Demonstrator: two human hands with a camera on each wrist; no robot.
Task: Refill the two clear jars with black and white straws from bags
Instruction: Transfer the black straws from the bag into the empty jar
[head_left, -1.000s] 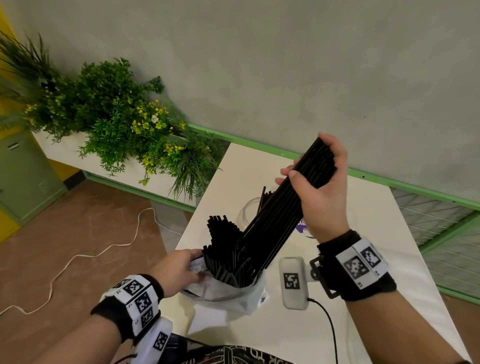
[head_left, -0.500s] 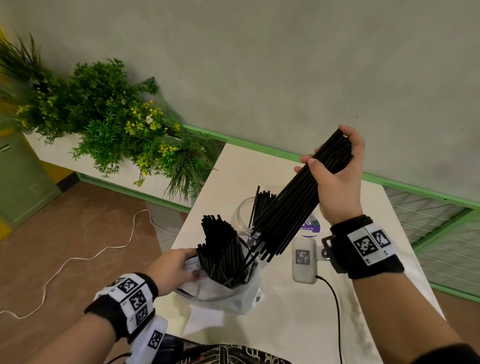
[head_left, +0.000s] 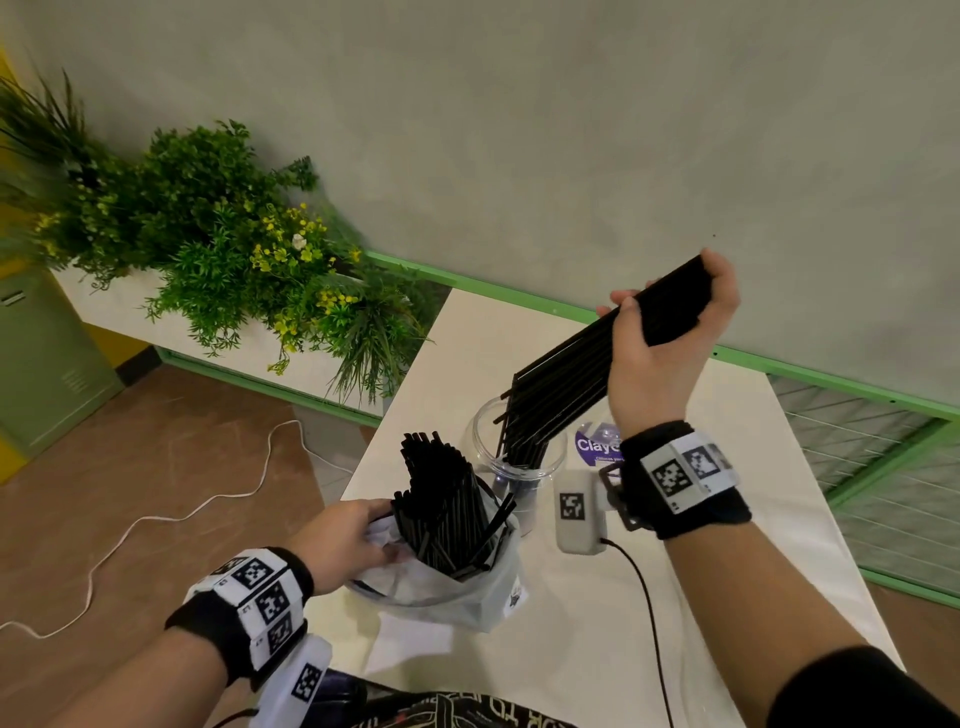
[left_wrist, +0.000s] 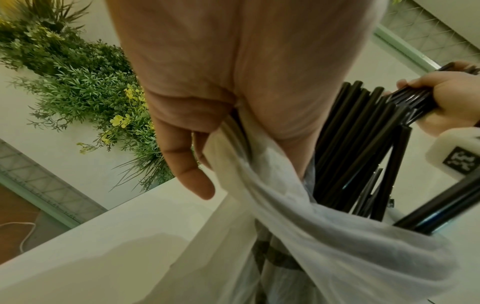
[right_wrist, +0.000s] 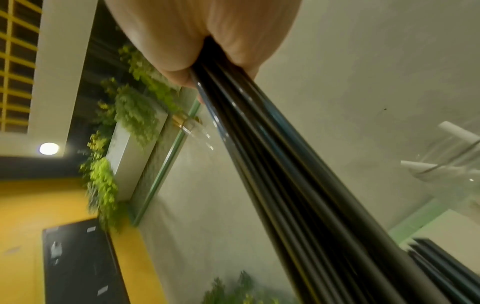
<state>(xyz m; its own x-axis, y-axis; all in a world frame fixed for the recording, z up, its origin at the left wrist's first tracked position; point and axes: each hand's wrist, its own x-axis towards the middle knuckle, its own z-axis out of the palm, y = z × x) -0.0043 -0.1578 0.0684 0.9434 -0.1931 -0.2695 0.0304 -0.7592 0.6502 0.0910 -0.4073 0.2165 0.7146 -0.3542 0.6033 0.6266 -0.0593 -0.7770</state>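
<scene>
My right hand grips a thick bundle of black straws by its upper end, tilted, with the lower ends at the mouth of a clear jar that holds a few black straws. In the right wrist view the bundle runs down from my fingers. My left hand pinches the rim of a white plastic bag full of black straws at the table's near left; the bag shows close in the left wrist view. No white straws or second jar are visible.
A purple-labelled lid lies right of the jar on the white table. A planter with green plants stands to the left, a green-trimmed wall ledge behind. A white cable trails on the brown floor.
My right hand has lifted the straw bundle out of the bag and carried it up and right, so its lower ends now reach the jar. The left hand stays on the bag.
</scene>
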